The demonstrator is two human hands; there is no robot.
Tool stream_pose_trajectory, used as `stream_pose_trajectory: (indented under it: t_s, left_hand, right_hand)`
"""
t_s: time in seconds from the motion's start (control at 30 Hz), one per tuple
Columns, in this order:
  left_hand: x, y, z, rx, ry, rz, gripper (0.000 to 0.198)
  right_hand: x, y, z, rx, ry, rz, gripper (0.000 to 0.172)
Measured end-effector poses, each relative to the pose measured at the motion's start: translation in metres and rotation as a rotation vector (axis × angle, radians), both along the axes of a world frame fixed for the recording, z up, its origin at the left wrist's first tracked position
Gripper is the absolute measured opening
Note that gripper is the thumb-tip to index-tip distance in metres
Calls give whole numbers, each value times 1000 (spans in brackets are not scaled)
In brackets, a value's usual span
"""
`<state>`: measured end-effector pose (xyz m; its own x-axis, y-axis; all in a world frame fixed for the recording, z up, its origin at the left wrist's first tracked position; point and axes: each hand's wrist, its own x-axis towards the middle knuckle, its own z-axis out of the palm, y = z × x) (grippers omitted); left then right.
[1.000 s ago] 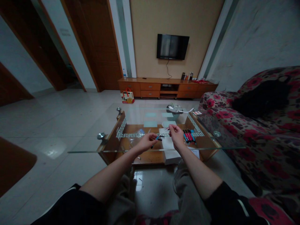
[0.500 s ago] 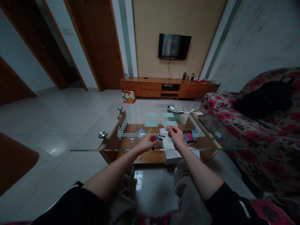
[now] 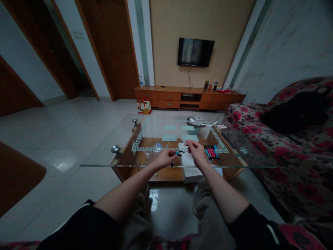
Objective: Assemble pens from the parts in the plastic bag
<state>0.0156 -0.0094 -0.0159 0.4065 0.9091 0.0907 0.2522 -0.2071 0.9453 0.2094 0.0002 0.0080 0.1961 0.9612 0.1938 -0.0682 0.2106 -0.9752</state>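
Observation:
Over the near part of the glass table (image 3: 104, 156), my left hand (image 3: 165, 158) is closed around a slim blue-and-black marker (image 3: 177, 153). Its pieces are too small to tell apart. To the right of it, my right hand (image 3: 195, 151) makes a pinch with thumb and fingertips. A tiny pale and reddish bit shows at those fingertips, too small to name. The hands are a short gap apart. Beside my right hand, a row of black, red and blue markers (image 3: 212, 152) lies at the table's right side.
Below the hands is a white box (image 3: 191, 173). Clear plastic packaging (image 3: 155, 148) is to the left. A basket (image 3: 196, 129) stands beyond the table, near a small card (image 3: 221, 127). A flowered sofa (image 3: 249, 121) is on the right; a TV cabinet (image 3: 169, 96) runs along the wall.
The whole view has shifted slightly, so the room appears a little further right. Both hands keep nearly the same pose and grip.

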Motion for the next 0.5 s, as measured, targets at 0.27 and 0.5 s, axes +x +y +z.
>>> stream_pose_trajectory:
  t_s: [0.27,0.5]
  left_hand:
    - [6,-7,11,-46,-86,-154,25]
    - [16,-25,17,-387,-272,-120,35]
  right_hand:
    - [-5,-3,-5,-45,-79,124,47]
    - [-10,-6,-2,-69,-40,193,46]
